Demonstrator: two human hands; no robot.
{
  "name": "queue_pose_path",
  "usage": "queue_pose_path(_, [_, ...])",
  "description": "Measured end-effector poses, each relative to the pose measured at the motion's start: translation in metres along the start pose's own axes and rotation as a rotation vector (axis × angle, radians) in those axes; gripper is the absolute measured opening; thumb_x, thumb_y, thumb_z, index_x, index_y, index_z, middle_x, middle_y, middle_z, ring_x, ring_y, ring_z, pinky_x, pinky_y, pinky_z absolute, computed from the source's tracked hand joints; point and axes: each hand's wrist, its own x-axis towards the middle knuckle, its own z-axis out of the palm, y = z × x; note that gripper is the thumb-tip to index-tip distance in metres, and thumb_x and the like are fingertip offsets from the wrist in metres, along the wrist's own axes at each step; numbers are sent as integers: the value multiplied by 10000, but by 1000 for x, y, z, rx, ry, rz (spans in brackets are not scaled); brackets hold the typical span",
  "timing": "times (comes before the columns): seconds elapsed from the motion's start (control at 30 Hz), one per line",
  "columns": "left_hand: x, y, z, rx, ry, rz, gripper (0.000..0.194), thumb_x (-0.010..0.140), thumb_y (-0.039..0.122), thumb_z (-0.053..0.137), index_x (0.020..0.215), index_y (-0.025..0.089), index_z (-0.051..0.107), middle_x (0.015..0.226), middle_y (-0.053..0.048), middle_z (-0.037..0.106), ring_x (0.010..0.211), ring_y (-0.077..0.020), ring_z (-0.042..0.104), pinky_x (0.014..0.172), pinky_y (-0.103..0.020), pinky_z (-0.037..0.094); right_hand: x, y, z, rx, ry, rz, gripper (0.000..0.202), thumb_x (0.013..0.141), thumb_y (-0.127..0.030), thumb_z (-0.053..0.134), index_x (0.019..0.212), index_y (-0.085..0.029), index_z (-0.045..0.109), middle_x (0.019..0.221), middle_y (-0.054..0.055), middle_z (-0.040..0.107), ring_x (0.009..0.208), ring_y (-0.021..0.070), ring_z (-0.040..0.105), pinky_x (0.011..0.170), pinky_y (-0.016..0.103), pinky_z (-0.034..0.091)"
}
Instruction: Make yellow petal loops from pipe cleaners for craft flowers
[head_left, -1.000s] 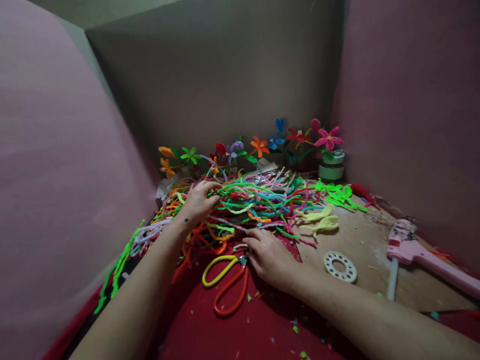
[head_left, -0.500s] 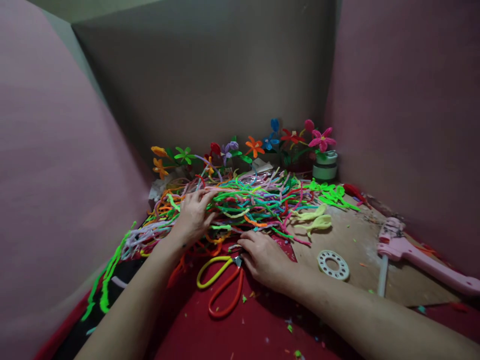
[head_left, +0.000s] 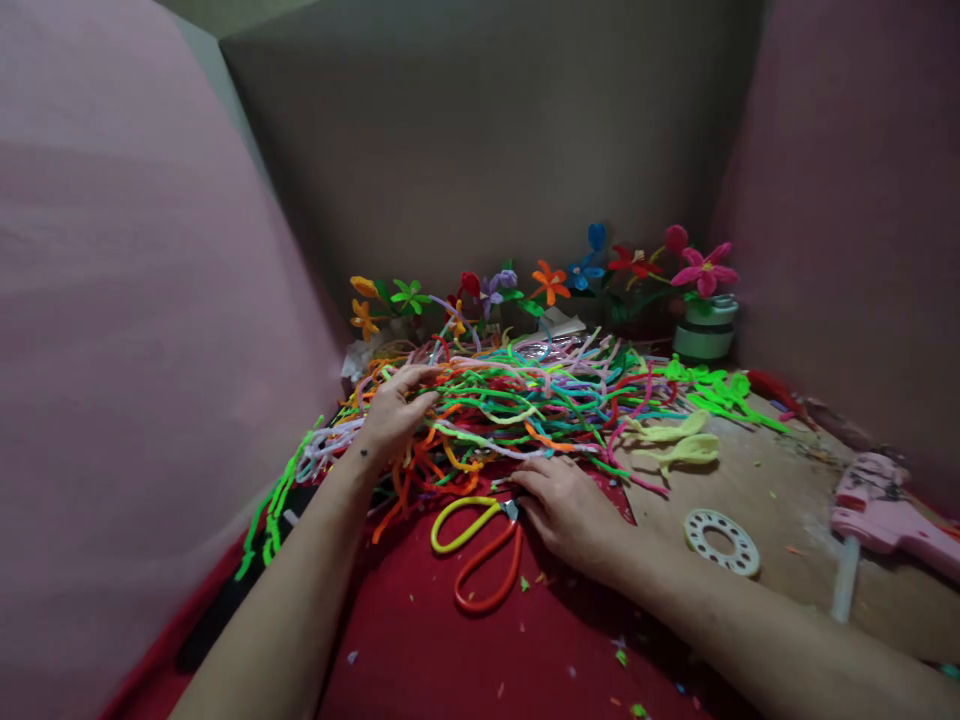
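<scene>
A large heap of multicoloured pipe cleaners (head_left: 517, 400) spreads across the work surface. On its left part rests my left hand (head_left: 397, 408), thumb and forefinger apart, with some fingertips out of sight among the stems. My right hand (head_left: 566, 512) lies palm down at the front edge of the heap, its fingers loosely extended and nothing plainly gripped in them. Beside those fingers are scissors (head_left: 487, 602) with one yellow and one red handle loop; their blades are mostly hidden near the hand.
Pipe-cleaner flowers (head_left: 551, 283) stand along the back, beside a pale green jar (head_left: 705, 330). At right, a board (head_left: 780, 510) carries yellow leaf shapes (head_left: 690, 450), a white ring with holes (head_left: 721, 543) and a pink glue gun (head_left: 874, 510). Scraps dot the red cloth (head_left: 420, 640).
The whole view has shifted, so things appear farther right. My left hand has moved leftward relative to the heap, its thumb and forefinger still apart. My right hand stays beside the scissors.
</scene>
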Motion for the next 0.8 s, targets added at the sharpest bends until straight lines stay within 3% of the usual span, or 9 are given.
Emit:
queue_pose_path(0.13, [-11, 25, -21, -93, 125, 52, 271, 751, 229, 498, 971, 174, 646, 1040, -35, 641, 999, -175, 566, 923, -302, 419, -1, 1, 1, 11, 63, -10, 256, 831, -136, 474, 1032, -163, 630, 996, 103, 641, 930, 196, 576, 835, 337, 453])
queue_pose_path(0.27, [-26, 38, -30, -115, 171, -27, 209, 749, 233, 503, 848, 172, 676, 856, -23, 674, 833, -165, 600, 810, -289, 466, 0, 1, 1, 42, 136, -28, 260, 826, -118, 462, 1025, -152, 626, 990, 108, 640, 921, 207, 578, 826, 358, 477])
queue_pose_path(0.43, [-39, 29, -26, -87, -68, 102, 131, 765, 229, 548, 801, 190, 668, 820, -22, 664, 799, -154, 590, 766, -279, 463, -1, 2, 0, 78, 193, -37, 295, 817, -100, 460, 1072, -153, 599, 1066, 106, 616, 973, 203, 569, 859, 353, 484])
queue_pose_path(0.53, [-42, 20, -19, 140, -190, 206, 137, 746, 228, 602, 874, 200, 643, 903, -40, 644, 882, -187, 559, 807, -322, 444, -2, 4, 0, 73, 217, -48, 296, 818, -100, 461, 1078, -148, 594, 1075, 111, 613, 992, 202, 570, 873, 351, 486])
queue_pose_path(0.67, [-45, 11, -10, 385, -132, 182, 163, 777, 190, 548, 933, 176, 591, 927, -77, 620, 860, -209, 550, 775, -347, 442, -3, 3, -3, 69, 227, -124, 331, 819, -91, 458, 1122, -162, 570, 1103, 109, 613, 1019, 193, 573, 891, 340, 484])
queue_pose_path(0.8, [-47, 11, -7, 209, -25, 108, 180, 802, 143, 470, 918, 187, 600, 870, -42, 651, 797, -160, 590, 741, -282, 458, -4, -5, -8, 94, 226, -175, 370, 829, -88, 449, 1177, -177, 539, 1132, 99, 610, 1056, 175, 567, 906, 309, 482])
